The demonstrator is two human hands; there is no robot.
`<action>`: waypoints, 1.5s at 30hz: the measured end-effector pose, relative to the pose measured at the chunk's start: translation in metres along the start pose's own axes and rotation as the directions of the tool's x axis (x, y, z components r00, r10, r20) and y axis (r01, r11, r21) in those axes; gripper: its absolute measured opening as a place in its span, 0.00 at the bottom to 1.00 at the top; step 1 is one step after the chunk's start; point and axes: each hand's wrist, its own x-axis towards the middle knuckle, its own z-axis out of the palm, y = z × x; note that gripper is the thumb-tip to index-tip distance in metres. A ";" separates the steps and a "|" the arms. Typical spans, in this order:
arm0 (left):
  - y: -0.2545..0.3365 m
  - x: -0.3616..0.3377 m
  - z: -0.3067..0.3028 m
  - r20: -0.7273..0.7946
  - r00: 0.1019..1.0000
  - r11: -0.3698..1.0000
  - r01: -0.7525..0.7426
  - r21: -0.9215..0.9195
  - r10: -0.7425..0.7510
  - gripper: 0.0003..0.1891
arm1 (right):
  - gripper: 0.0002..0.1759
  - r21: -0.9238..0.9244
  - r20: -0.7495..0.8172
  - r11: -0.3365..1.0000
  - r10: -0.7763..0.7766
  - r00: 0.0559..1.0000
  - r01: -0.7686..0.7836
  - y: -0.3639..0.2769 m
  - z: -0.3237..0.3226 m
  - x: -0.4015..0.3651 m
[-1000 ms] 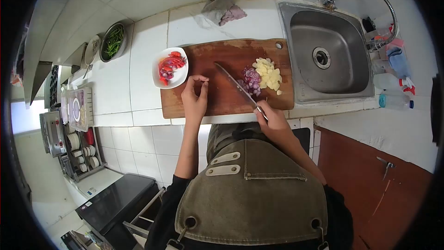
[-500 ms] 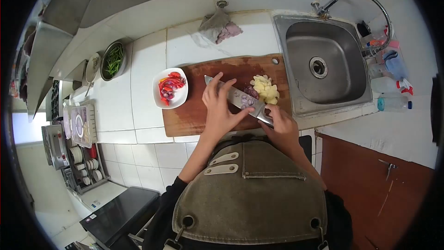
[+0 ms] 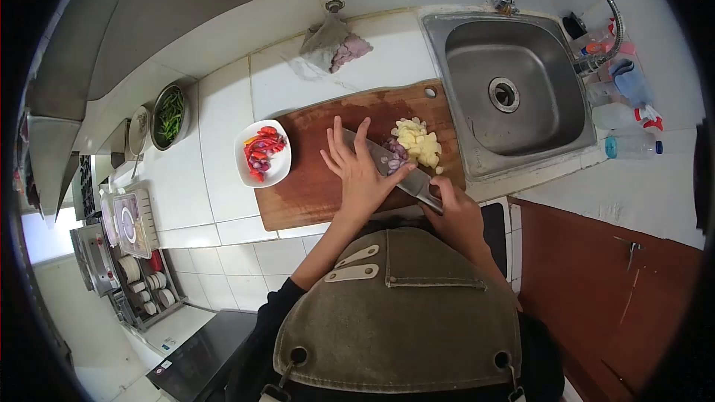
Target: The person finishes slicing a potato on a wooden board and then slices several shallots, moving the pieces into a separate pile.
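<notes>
My right hand [image 3: 456,212] grips the handle of a broad kitchen knife [image 3: 417,184], held at a slant low over the wooden cutting board [image 3: 298,197]. My left hand [image 3: 363,173] is open with fingers spread, its palm over the blade and its thumb near the sliced shallots [image 3: 395,158]. The hand hides part of the blade. Some shallot pieces lie at the blade; others sit against a pile of pale yellow chopped garlic [image 3: 417,141]. Left of the board's middle, a white square bowl [image 3: 280,171] holds cut red chilies [image 3: 262,150] and some shallot.
A steel sink [image 3: 514,89] with a flexible faucet [image 3: 611,0] adjoins the board on the right, with several bottles [image 3: 629,145] beyond. Farther left stand a metal bowl of green chilies [image 3: 170,115] and a clear plastic container [image 3: 138,223]. A cloth [image 3: 328,45] hangs at the wall.
The view has shifted slightly. My left hand has turned and spread its fingers more upright over the blade. Shallot slices that lay on the blade now appear closer to the garlic pile.
</notes>
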 end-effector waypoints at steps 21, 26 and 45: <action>-0.019 0.006 -0.002 -0.046 0.996 0.997 0.071 -0.015 -0.072 0.52 | 0.23 -0.106 0.172 0.991 0.097 0.980 -0.080 0.029 -0.087 -0.023; -0.018 0.005 0.000 -0.074 0.997 1.000 0.006 0.001 -0.006 0.42 | 0.19 -0.113 0.119 0.993 0.048 0.992 -0.034 0.035 -0.111 -0.028; 0.007 -0.038 -0.007 0.074 0.943 0.937 -0.331 0.107 0.325 0.21 | 0.16 -0.155 0.057 0.987 0.044 0.997 -0.035 0.017 -0.091 -0.005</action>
